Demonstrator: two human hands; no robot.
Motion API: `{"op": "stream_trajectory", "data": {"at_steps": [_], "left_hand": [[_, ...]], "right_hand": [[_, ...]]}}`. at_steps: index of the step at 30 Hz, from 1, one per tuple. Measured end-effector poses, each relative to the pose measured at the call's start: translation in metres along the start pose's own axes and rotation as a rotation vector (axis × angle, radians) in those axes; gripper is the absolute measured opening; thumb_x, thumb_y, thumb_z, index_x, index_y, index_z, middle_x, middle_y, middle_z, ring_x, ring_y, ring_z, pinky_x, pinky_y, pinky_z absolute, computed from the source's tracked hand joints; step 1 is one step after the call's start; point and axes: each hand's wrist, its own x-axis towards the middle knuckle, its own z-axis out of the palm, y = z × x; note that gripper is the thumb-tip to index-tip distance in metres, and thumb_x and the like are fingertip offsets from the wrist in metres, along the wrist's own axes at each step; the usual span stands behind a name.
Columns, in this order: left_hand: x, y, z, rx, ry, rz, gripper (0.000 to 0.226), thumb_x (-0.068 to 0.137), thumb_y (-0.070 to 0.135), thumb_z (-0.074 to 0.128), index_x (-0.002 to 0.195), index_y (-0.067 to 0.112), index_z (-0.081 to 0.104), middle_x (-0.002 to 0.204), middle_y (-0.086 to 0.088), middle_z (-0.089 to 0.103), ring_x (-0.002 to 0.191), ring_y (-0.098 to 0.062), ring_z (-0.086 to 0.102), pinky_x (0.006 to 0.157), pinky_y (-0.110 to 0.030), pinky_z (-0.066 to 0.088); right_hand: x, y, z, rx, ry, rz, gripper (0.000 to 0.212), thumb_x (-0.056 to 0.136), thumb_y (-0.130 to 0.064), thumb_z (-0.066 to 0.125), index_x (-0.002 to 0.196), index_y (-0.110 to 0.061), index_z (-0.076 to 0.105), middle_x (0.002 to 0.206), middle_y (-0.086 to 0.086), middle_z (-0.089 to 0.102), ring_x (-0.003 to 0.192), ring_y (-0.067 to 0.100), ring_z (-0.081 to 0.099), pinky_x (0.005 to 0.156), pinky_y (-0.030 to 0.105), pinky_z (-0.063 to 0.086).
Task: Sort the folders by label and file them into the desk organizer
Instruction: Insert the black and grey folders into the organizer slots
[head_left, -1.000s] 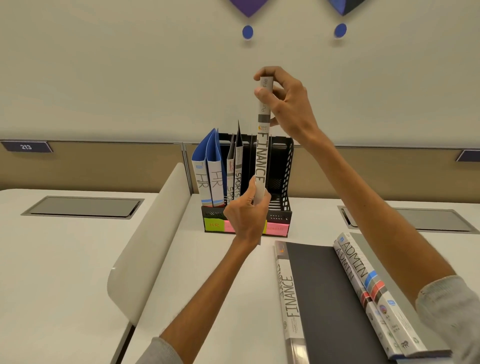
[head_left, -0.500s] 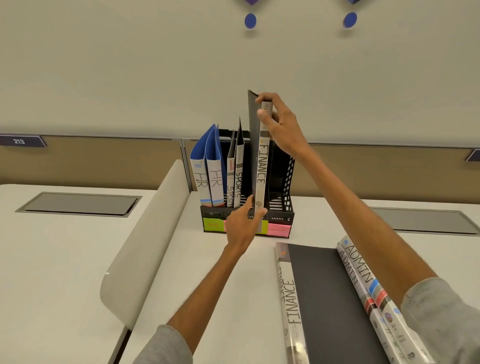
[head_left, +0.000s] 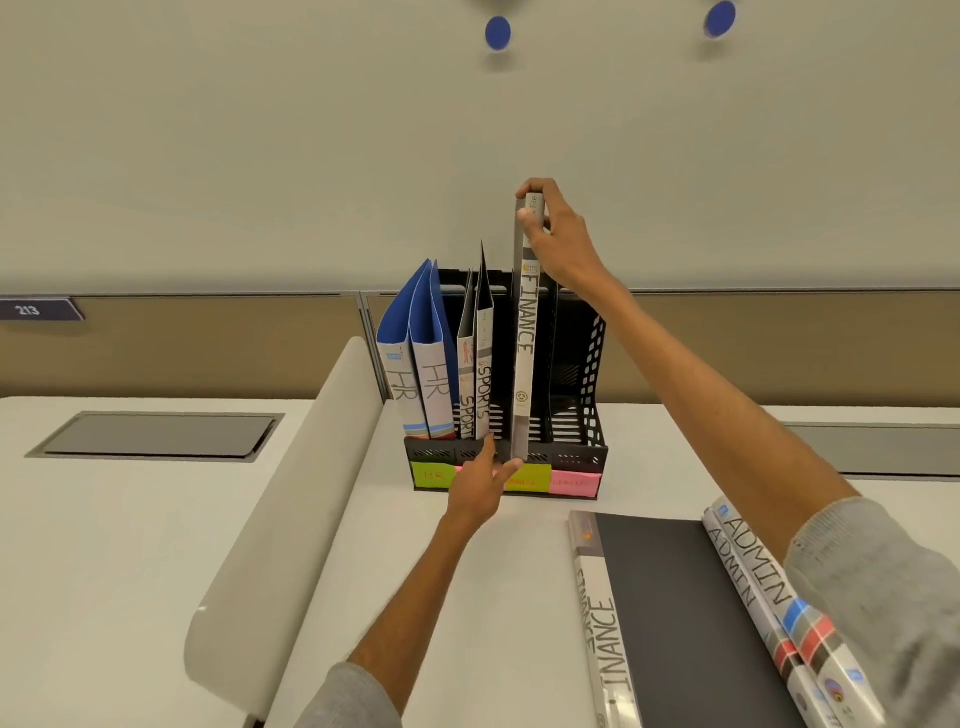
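Note:
A black mesh desk organizer (head_left: 587, 374) stands at the back of the desk, with coloured sticky labels along its front. Two blue HR folders (head_left: 415, 364) fill its left slot and two SPORTS folders (head_left: 480, 374) the second. A grey FINANCE folder (head_left: 524, 338) stands upright at the third slot's front lip. My right hand (head_left: 556, 239) pinches its top end. My left hand (head_left: 483, 480) steadies its bottom edge with the fingertips. A second FINANCE folder (head_left: 670, 613) lies flat on the desk at the front right, with two ADMIN folders (head_left: 763, 597) beside it.
A white curved divider (head_left: 280, 514) separates this desk from the left one. Grey cable hatches (head_left: 156, 434) are set into both desktops. A wall panel runs behind the organizer. The organizer's rightmost slot (head_left: 571, 405) holds nothing.
The FINANCE folder has come down and forward to the third slot's front lip. My right hand lowered with it, and my left hand slid down to its bottom edge.

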Motion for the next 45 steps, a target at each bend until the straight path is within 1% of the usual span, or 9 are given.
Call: {"op": "stream_trajectory", "data": {"at_steps": [4, 9, 15, 20, 27, 29, 33, 37, 45], "left_hand": [[0.015, 0.002, 0.007, -0.082, 0.085, -0.086, 0.084, 0.086, 0.063, 0.056, 0.149, 0.011, 0.035, 0.102, -0.009, 0.074, 0.111, -0.022, 0.063, 0.097, -0.042, 0.049], [0.023, 0.000, 0.011, -0.160, 0.220, -0.109, 0.063, 0.084, 0.059, 0.063, 0.131, 0.018, 0.060, 0.075, -0.002, 0.075, 0.078, -0.013, 0.072, 0.086, -0.038, 0.056], [0.036, 0.014, 0.011, -0.145, 0.329, -0.207, 0.043, 0.076, 0.056, 0.073, 0.102, 0.021, 0.071, 0.087, 0.002, 0.075, 0.086, -0.017, 0.070, 0.082, -0.039, 0.056], [0.035, 0.016, 0.014, -0.244, 0.304, -0.248, 0.039, 0.075, 0.051, 0.074, 0.099, 0.021, 0.070, 0.074, 0.007, 0.073, 0.055, -0.008, 0.068, 0.067, -0.028, 0.056], [0.027, 0.012, 0.015, -0.284, 0.299, -0.182, 0.041, 0.080, 0.050, 0.073, 0.109, 0.021, 0.066, 0.071, 0.007, 0.071, 0.053, -0.002, 0.065, 0.056, -0.019, 0.049], [0.020, 0.011, 0.017, -0.336, 0.282, -0.148, 0.041, 0.083, 0.043, 0.072, 0.116, 0.019, 0.062, 0.074, 0.006, 0.072, 0.053, -0.002, 0.066, 0.053, -0.013, 0.047], [-0.003, 0.008, 0.030, -0.359, 0.366, -0.113, 0.044, 0.087, 0.028, 0.069, 0.127, 0.024, 0.052, 0.083, 0.007, 0.069, 0.074, -0.010, 0.065, 0.067, -0.027, 0.049], [-0.036, 0.007, 0.050, -0.327, 0.357, -0.184, 0.048, 0.087, 0.021, 0.067, 0.131, 0.023, 0.048, 0.091, 0.005, 0.069, 0.086, -0.018, 0.065, 0.079, -0.034, 0.048], [-0.107, -0.004, 0.084, -0.292, 0.210, -0.366, 0.044, 0.090, 0.015, 0.060, 0.132, 0.015, 0.047, 0.105, -0.003, 0.068, 0.098, -0.024, 0.064, 0.089, -0.039, 0.050]], "right_hand": [[0.004, 0.008, 0.007, -0.010, 0.018, -0.070, 0.024, 0.101, -0.019, 0.040, 0.124, -0.013, 0.045, 0.084, -0.002, 0.048, 0.056, -0.001, 0.046, 0.054, 0.017, 0.049], [-0.006, 0.012, 0.017, 0.014, 0.115, -0.139, 0.025, 0.101, -0.019, 0.042, 0.124, -0.008, 0.047, 0.104, -0.007, 0.049, 0.078, -0.003, 0.048, 0.078, 0.033, 0.054], [-0.013, 0.014, 0.023, 0.028, 0.186, -0.230, 0.026, 0.099, -0.018, 0.046, 0.122, -0.007, 0.050, 0.112, -0.009, 0.052, 0.087, -0.006, 0.051, 0.083, 0.018, 0.047], [-0.054, 0.047, 0.049, -0.010, 0.082, -0.193, 0.022, 0.097, -0.013, 0.048, 0.119, -0.010, 0.050, 0.123, 0.003, 0.052, 0.108, -0.004, 0.049, 0.092, 0.005, 0.039], [-0.087, 0.073, 0.064, 0.000, 0.001, -0.077, 0.022, 0.102, -0.023, 0.044, 0.123, -0.018, 0.049, 0.146, 0.003, 0.039, 0.132, 0.017, 0.044, 0.107, 0.035, 0.039], [-0.085, 0.073, 0.061, 0.014, -0.033, -0.065, 0.025, 0.102, -0.023, 0.044, 0.126, -0.019, 0.048, 0.149, 0.003, 0.035, 0.126, 0.006, 0.043, 0.110, 0.038, 0.039], [-0.098, 0.073, 0.056, 0.095, 0.026, -0.060, 0.052, 0.099, -0.024, 0.051, 0.146, -0.019, 0.030, 0.160, 0.007, 0.004, 0.130, -0.026, 0.017, 0.105, 0.024, 0.036], [-0.138, 0.086, 0.055, 0.240, 0.066, 0.154, 0.063, 0.098, -0.023, 0.053, 0.151, -0.026, 0.018, 0.159, 0.002, 0.003, 0.142, 0.020, 0.031, 0.106, 0.055, 0.043], [-0.276, 0.129, 0.045, 0.063, -0.085, 0.472, 0.047, 0.102, -0.020, 0.046, 0.147, -0.014, 0.033, 0.152, 0.009, 0.034, 0.134, 0.024, 0.043, 0.107, 0.030, 0.039]]}}
